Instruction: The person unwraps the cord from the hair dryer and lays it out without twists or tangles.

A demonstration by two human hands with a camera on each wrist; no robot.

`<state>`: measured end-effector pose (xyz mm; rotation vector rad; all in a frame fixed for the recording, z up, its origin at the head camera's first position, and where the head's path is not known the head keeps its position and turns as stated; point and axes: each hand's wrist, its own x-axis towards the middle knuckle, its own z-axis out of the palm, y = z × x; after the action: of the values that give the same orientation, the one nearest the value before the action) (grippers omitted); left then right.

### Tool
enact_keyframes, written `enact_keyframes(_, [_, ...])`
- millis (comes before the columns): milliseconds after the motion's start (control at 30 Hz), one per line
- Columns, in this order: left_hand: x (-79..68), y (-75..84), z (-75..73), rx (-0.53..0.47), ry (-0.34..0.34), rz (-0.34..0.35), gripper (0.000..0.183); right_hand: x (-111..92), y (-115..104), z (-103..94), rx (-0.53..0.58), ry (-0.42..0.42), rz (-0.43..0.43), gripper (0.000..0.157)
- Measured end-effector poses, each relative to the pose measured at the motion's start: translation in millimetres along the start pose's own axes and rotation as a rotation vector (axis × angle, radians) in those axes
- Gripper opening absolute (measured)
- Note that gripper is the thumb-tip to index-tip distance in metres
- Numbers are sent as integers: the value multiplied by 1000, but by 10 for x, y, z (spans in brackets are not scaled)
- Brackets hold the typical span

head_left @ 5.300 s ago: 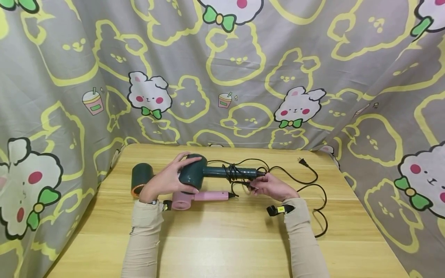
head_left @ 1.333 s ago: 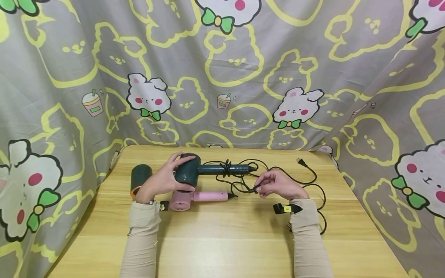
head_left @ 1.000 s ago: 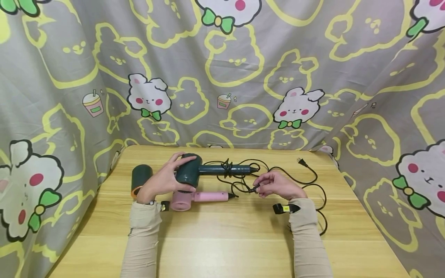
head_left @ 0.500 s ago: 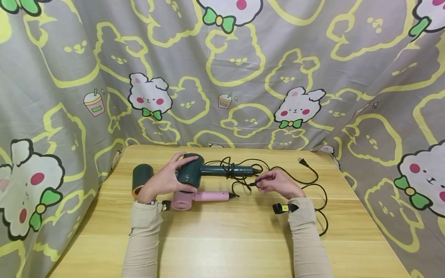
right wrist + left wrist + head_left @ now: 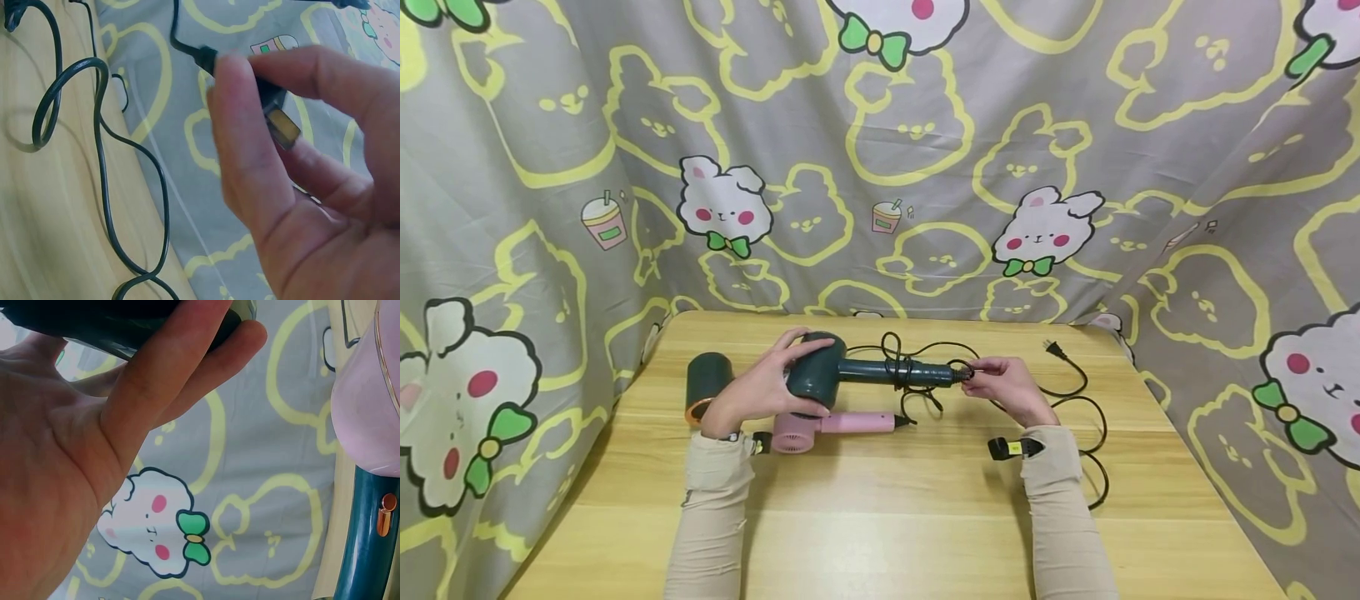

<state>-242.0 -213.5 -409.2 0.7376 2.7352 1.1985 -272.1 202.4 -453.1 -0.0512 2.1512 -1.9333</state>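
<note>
My left hand [image 5: 760, 382] grips a dark green hair dryer [image 5: 817, 375] by its barrel, thumb on the near side and fingers on the far side. Its handle [image 5: 861, 371] points right, with black cord [image 5: 901, 368] looped loosely around it. At the handle's end my right hand [image 5: 1009, 387] pinches a black plug [image 5: 270, 94], its flat metal prong showing past the thumb in the right wrist view. In the left wrist view only the dark underside of the held dryer [image 5: 94, 322] shows above the palm.
A pink hair dryer [image 5: 850, 423] lies just in front of the held one. Another green dryer [image 5: 708, 385] with a copper ring sits left. A two-prong plug [image 5: 1053, 350] and loose cord [image 5: 1103, 433] lie on the right of the wooden table [image 5: 880, 533]. A patterned curtain [image 5: 880, 167] surrounds it.
My right hand has lifted the plug from near the table up to the handle's end. The held dryer has shifted slightly right, and the cord loop on its handle stands higher.
</note>
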Motion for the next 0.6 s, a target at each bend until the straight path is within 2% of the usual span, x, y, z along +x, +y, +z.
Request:
enact_keyframes(267, [13, 5, 25, 13, -9, 11, 100, -25, -73, 7, -1, 157, -78, 39])
enact_keyframes(467, [19, -10, 33, 17, -11, 8, 100, -47, -136, 18, 148, 200, -160, 38])
enact_keyframes(600, [23, -17, 32, 20, -16, -7, 100, -90, -205, 39, 229, 212, -232, 26])
